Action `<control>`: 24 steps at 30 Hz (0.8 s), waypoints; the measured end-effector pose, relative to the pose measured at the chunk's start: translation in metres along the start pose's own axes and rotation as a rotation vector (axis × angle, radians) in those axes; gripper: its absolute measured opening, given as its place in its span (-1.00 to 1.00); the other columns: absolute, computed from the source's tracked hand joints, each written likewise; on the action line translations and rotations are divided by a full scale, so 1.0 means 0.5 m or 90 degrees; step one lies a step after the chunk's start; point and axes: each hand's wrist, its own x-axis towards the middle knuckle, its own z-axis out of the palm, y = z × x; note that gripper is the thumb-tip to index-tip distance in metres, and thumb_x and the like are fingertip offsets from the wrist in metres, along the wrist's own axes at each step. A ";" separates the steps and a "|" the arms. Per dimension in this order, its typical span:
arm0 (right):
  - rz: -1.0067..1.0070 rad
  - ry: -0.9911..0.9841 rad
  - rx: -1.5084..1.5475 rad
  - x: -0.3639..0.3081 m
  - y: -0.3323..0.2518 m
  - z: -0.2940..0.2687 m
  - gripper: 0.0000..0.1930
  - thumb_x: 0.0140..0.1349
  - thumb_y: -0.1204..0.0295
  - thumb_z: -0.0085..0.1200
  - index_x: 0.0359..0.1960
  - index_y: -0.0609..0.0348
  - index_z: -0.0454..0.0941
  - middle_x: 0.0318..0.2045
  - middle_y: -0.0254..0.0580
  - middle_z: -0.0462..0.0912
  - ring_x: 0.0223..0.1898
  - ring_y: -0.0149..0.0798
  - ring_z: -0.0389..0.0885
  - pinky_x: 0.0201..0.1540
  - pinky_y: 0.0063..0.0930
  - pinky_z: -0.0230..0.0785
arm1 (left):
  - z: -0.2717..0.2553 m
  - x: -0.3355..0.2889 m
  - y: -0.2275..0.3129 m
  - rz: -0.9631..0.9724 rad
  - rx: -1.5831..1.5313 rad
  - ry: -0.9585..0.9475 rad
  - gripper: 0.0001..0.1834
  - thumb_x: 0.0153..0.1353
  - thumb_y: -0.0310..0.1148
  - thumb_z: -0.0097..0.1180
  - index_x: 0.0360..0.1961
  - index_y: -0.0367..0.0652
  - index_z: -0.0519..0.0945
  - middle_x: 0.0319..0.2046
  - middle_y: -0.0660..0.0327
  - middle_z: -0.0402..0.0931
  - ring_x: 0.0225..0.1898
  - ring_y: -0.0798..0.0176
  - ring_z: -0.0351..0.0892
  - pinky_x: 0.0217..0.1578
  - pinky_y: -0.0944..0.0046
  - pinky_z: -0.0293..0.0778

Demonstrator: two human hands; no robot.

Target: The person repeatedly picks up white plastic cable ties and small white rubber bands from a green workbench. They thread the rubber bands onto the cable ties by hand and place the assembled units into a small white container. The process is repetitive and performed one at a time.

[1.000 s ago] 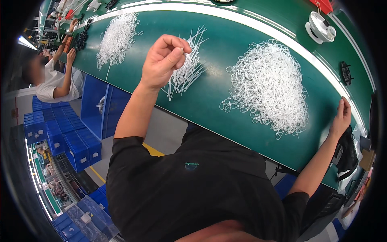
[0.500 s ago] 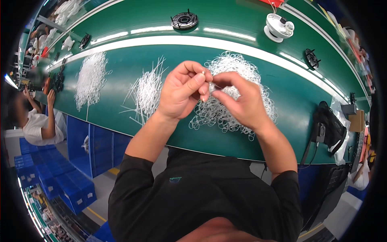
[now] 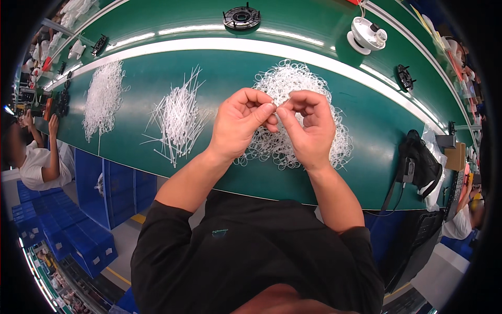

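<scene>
My left hand (image 3: pixel 235 123) and my right hand (image 3: pixel 311 128) meet at the fingertips over the green table. Thumb and forefinger are pinched on each side. A thin white cable tie is between them, mostly hidden by the fingers. Behind and beneath the hands spreads a big heap of looped white cable ties (image 3: pixel 293 76). Left of my left hand lies a pile of straight white cable ties (image 3: pixel 180 118), some fanned out at its edges.
Farther left is another pile of looped ties (image 3: pixel 103 97). Along the back stand a black round part (image 3: pixel 241 18) and a white device (image 3: pixel 366 35). A black mesh bag (image 3: pixel 418 165) lies at the right. Blue bins (image 3: pixel 94 246) and a co-worker (image 3: pixel 44 165) are at the left.
My fingertips have come together, the right hand turning more upright and shifting slightly left. The whole view has shifted a little, moving the piles left in it.
</scene>
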 end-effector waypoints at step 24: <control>-0.043 -0.030 -0.208 0.004 -0.012 -0.009 -0.89 0.16 0.64 0.27 -0.28 0.22 0.72 -0.43 -0.15 0.72 -0.45 -0.33 0.71 -0.42 -0.49 0.50 | 0.007 -0.002 0.000 0.050 0.145 0.057 -0.86 0.37 -0.55 0.19 -0.10 -0.37 0.54 -0.31 0.09 0.65 -0.31 0.31 0.69 -0.28 0.35 0.70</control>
